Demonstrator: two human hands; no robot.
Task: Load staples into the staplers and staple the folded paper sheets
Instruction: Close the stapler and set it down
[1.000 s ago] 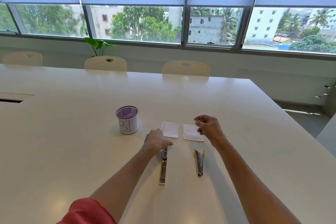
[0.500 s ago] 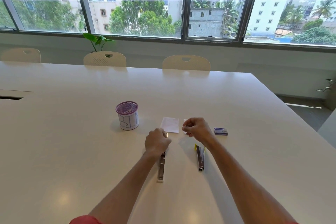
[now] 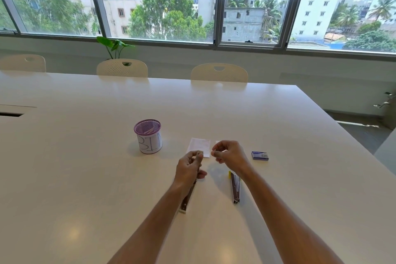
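The fingers [image 3: 200, 157] of the left hand [image 3: 188, 172] are curled round the front end of the left stapler [image 3: 186, 203], which lies opened out flat on the table [image 3: 85, 178] with its rear end pointing back toward the person. The right hand [image 3: 229, 154] hovers just beside it, thumb and forefinger pinched together near the stapler's tip; they seem to hold something small, probably a strip of staples, but it is too small to tell for sure.

Judging from this, the task is at its first stage: loading the left stapler is in hand and not yet finished. The second stapler [image 3: 235, 187], with a yellow tip, lies opened out on the table below the right wrist, touched by neither hand, so it looks still to be loaded. The small blue staple box [image 3: 260, 155] sits to the right of the right hand, near but apart.

One folded paper sheet [image 3: 199, 147] lies flat just beyond the hands; a corner of a second sheet [image 3: 217, 142] shows behind the right hand. Neither sits in a stapler, so the stapling appears wholly left to do. A purple mesh cup [image 3: 148, 136] stands to the left, well apart from the hands.
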